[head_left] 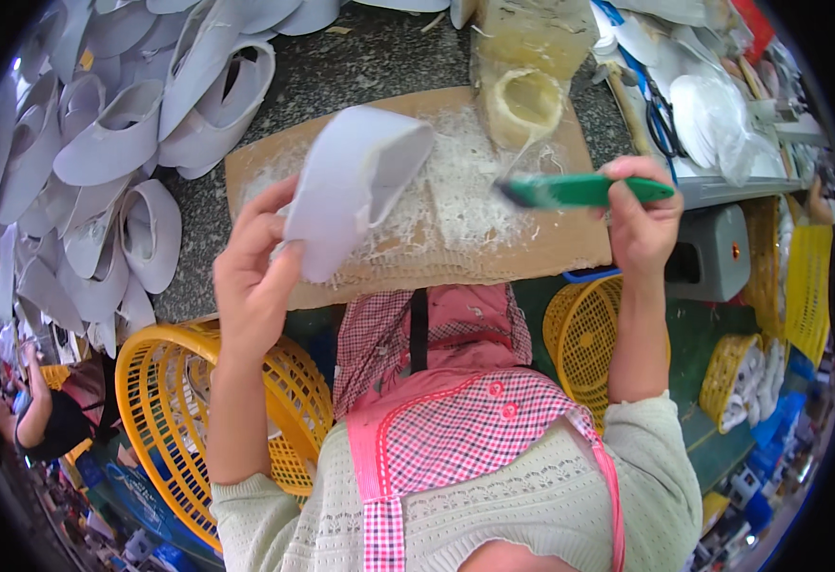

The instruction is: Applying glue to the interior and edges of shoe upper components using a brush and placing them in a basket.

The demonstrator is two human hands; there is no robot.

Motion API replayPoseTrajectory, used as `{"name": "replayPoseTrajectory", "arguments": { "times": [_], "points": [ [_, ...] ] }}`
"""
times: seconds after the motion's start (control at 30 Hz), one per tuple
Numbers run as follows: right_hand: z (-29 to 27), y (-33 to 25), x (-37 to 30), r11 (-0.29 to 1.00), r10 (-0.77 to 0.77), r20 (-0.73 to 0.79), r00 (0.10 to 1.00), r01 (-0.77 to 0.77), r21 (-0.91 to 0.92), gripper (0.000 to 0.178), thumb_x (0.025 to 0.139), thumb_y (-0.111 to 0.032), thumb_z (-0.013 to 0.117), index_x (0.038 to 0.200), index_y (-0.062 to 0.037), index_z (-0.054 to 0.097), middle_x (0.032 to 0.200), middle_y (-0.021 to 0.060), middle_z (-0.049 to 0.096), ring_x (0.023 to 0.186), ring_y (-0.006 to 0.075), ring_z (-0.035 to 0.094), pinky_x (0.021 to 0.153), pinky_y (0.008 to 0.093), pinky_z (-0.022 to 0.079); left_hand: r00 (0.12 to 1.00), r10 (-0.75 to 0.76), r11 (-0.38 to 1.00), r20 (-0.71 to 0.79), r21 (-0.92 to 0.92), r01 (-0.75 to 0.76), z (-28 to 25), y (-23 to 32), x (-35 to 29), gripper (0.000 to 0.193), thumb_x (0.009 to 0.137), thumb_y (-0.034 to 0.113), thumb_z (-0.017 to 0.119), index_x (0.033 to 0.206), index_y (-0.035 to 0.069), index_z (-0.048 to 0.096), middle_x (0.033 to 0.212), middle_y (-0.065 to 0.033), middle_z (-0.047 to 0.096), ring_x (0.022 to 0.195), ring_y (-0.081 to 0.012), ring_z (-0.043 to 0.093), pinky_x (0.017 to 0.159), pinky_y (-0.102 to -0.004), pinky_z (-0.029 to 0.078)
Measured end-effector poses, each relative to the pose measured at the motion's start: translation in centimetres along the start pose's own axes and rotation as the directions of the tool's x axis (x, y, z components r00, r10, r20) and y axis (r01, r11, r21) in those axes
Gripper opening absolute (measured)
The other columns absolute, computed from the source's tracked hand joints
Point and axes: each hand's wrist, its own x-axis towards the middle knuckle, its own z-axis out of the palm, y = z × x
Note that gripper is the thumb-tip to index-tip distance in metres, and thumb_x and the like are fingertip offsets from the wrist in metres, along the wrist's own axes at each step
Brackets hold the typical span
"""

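My left hand (254, 272) grips a pale lilac-grey curved piece (327, 195), which looks like a shoe upper, by its near left edge. The piece is held tilted over a cardboard sheet (575, 238) streaked with white, stringy residue. In my right hand (641, 224), pinched between thumb and fingers, is a brush (584, 191) with a green handle and dark bristles. Its bristle end points left, apart from the piece, and is slightly blurred. Just beyond the bristles stands a yellowish, crusted pot (530, 107), with a pale strand hanging from its rim.
Many similar pale pieces (112, 143) are heaped on the speckled worktop (198, 219) at the left. Yellow plastic baskets (165, 419) (584, 334) stand below the front edge. Scissors (662, 124) and white parts lie at the far right. Another person (50, 410) is at the left.
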Motion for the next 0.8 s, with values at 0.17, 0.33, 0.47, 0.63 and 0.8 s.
{"name": "replayPoseTrajectory", "arguments": {
  "times": [0.17, 0.33, 0.47, 0.63, 0.8],
  "points": [
    [7.2, 2.5, 0.2, 0.815, 0.299, 0.455, 0.839, -0.473, 0.335, 0.01, 0.078, -0.007, 0.055, 0.084, -0.001, 0.058, 0.101, 0.0201, 0.054, 0.056, 0.0104, 0.057, 0.043, 0.0166, 0.044, 0.994, -0.085, 0.952, 0.073, -0.29, 0.102, 1.1, -0.3, 1.2, 0.011, 0.073, 0.002, 0.049, 0.08, -0.001, 0.057, 0.125, -0.015, 0.039, 0.115, -0.0202, 0.038, 0.091, -0.032, 0.032],
    [9.7, 4.1, 1.4, 0.524, 0.411, 0.666, 0.622, -0.759, 0.386, 0.013, 0.076, -0.008, 0.058, 0.087, -0.0005, 0.059, 0.1, 0.0174, 0.057, 0.06, 0.0113, 0.059, 0.039, 0.0174, 0.045, 0.968, -0.165, 0.888, 0.188, -0.399, 0.229, 1.7, -1.4, 2.7, 0.013, 0.075, 0.003, 0.048, 0.084, 0.001, 0.057, 0.108, -0.0084, 0.05, 0.101, -0.0126, 0.046, 0.083, -0.0269, 0.036],
    [8.6, 2.2, 2.3, 0.632, 0.435, 0.611, 0.662, -0.708, 0.316, 0.014, 0.076, -0.01, 0.06, 0.086, -0.0001, 0.059, 0.094, 0.0138, 0.059, 0.059, 0.011, 0.059, 0.04, 0.0173, 0.045, 0.967, -0.221, 0.893, 0.128, -0.371, 0.254, 0.4, -2.4, 3.0, 0.016, 0.078, 0.005, 0.047, 0.09, 0.0, 0.055, 0.082, 0.0013, 0.056, 0.074, -0.0046, 0.049, 0.067, -0.0196, 0.039],
    [5.9, 2.1, 3.3, 1.0, 0.027, 0.084, 0.996, -0.028, 0.012, 0.011, 0.078, -0.004, 0.057, 0.089, -0.0026, 0.06, 0.088, 0.0075, 0.061, 0.059, 0.0098, 0.057, 0.048, 0.0198, 0.046, 0.996, -0.069, 0.984, -0.06, -0.171, 0.058, 0.3, 1.7, 4.5, 0.016, 0.079, 0.006, 0.045, 0.088, -0.002, 0.055, 0.075, 0.0022, 0.055, 0.064, -0.0034, 0.048, 0.057, -0.0184, 0.037],
    [8.6, 5.4, 4.6, 0.704, -0.429, 0.442, 0.788, 0.598, -0.382, 0.015, 0.071, -0.001, 0.061, 0.085, -0.0065, 0.062, 0.073, 0.0073, 0.06, 0.062, 0.0165, 0.057, 0.051, 0.0238, 0.045, 0.999, 0.0, 0.994, 0.036, 0.108, -0.004, 0.4, 2.4, 8.2, 0.015, 0.074, 0.008, 0.046, 0.08, -0.003, 0.054, 0.06, -0.0013, 0.052, 0.056, -0.0036, 0.044, 0.05, -0.0213, 0.035]
  ]
}}
